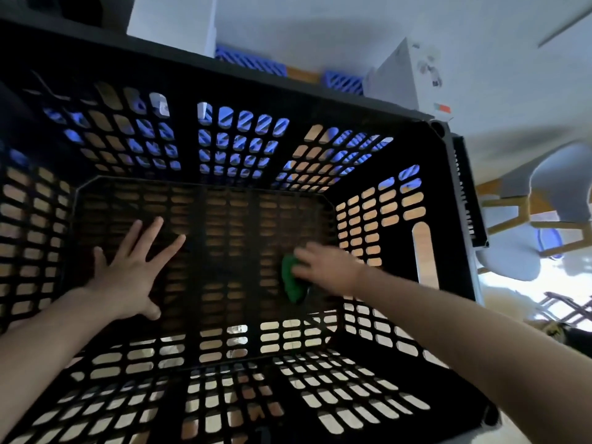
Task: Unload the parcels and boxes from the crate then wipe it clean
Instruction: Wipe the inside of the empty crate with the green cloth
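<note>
I look straight down into a deep black slotted plastic crate (445,200); nothing lies in it but my hands and a cloth. My left hand (128,270) lies flat on the crate floor at the left, fingers spread and straight. My right hand (323,267), blurred, rests on a green cloth (292,280) at the right of the floor. Whether its fingers curl round the cloth or lie flat on it I cannot make out.
Beyond the crate's far rim stand white boxes (397,75) and blue slatted crates (250,60) on a wooden surface. To the right, past the rim, are a pale chair (557,187) with wooden legs and a bright patch of floor.
</note>
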Available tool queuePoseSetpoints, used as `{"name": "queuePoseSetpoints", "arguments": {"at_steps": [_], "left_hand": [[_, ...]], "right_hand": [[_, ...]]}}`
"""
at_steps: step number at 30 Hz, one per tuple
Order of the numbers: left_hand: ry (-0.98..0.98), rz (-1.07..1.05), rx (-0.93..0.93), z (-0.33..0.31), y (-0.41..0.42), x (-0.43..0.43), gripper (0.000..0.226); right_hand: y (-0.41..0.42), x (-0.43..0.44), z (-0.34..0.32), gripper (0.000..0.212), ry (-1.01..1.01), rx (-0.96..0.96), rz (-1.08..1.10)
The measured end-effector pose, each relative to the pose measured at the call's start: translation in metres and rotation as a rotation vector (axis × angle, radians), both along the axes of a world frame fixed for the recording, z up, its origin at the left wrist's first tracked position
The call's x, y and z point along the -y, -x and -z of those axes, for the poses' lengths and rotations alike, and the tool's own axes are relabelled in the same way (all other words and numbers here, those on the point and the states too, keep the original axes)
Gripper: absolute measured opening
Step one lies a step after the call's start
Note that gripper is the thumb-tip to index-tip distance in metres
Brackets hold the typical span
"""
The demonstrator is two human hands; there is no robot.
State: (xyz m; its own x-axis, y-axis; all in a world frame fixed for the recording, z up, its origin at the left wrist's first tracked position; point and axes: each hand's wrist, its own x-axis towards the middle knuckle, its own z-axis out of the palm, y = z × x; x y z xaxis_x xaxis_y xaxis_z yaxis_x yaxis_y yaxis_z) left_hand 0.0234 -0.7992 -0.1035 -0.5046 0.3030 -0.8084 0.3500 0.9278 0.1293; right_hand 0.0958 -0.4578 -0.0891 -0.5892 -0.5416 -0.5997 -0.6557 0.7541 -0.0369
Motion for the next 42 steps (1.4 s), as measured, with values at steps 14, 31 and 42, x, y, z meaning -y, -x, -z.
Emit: {"name": "queuePoseSetpoints", "arguments": {"at_steps": [14, 31, 42], "left_hand": [[0.017, 0.023, -0.015, -0.005, 0.002, -0.002, 0.143], [0.009, 0.012, 0.013, -0.006, 0.001, -0.005, 0.142], [0.044, 0.069, -0.015, -0.004, 0.001, -0.003, 0.139]], "right_hand": [[0.012, 0.01, 0.011, 0.042, -0.226, -0.244, 0.569], [0.083, -0.011, -0.001, 0.037, -0.328, -0.324, 0.334], [-0.005, 0.026, -0.018, 0.026, -0.395, 0.073, 0.063]]}}
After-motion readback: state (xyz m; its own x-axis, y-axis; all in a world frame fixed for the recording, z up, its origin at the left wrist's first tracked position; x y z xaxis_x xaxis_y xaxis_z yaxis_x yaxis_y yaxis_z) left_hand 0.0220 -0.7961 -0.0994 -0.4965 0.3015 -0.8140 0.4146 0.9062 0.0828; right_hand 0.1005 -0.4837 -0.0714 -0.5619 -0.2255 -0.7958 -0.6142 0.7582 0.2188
